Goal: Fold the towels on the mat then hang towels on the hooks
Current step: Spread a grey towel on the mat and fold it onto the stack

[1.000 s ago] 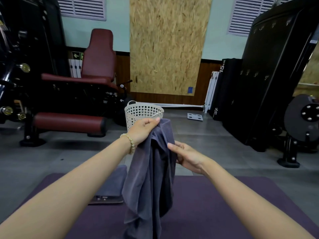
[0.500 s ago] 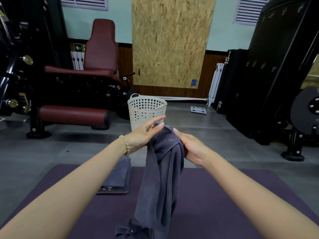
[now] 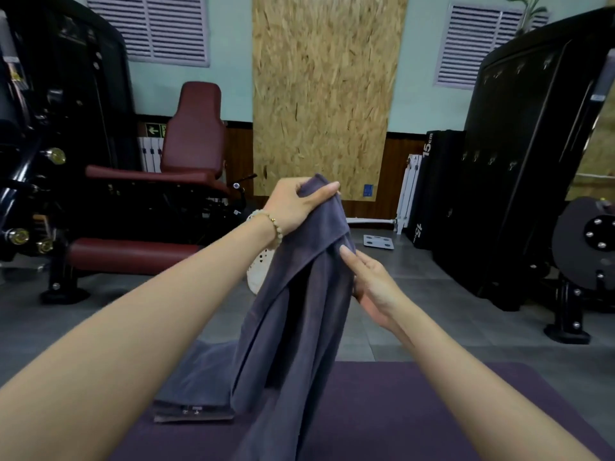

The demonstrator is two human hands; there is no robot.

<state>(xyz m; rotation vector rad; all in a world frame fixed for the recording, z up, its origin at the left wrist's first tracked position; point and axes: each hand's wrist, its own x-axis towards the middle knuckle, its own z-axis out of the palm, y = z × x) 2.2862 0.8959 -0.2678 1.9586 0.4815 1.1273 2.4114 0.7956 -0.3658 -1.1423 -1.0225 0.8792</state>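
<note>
Far left: black machine (image 3: pixel 40 161), then maroon seat (image 3: pixel 196 134) on grey floor (image 3: pixel 139 294).

Mid-frame, left hand (image 3: pixel 296 207) held high and clamped on the top of the towel (image 3: pixel 299 327), with thumb across the front, fingers curled round the fabric and bead bracelet (image 3: pixel 266 224) at the wrist. Hangs from that grip in long loose folds, lower end down over the mat (image 3: pixel 416 410) and cut off by the bottom edge of the view.

Behind towel and forearm, white basket (image 3: pixel 259 274) on the floor, mostly hidden; cannot tell what lies in it. Lower down, folded towel (image 3: pixel 196 377) flat across the mat's far edge, just beside the hanging one.

Right hand (image 3: pixel 372 284) lower, fingers straight and together, laid against the towel's right edge — grips nothing.

Right of the towel, bare purple mat out to its far edge, then a stretch of grey floor up to a small scale (image 3: pixel 377 241). Beyond, black pad (image 3: pixel 429 181) marked 15cm against the wall, and a leaning black board (image 3: pixel 532 211) with rows of small hooks (image 3: pixel 492 159), well apart from both hands. Far right, dark disc machine (image 3: pixel 589 241).
</note>
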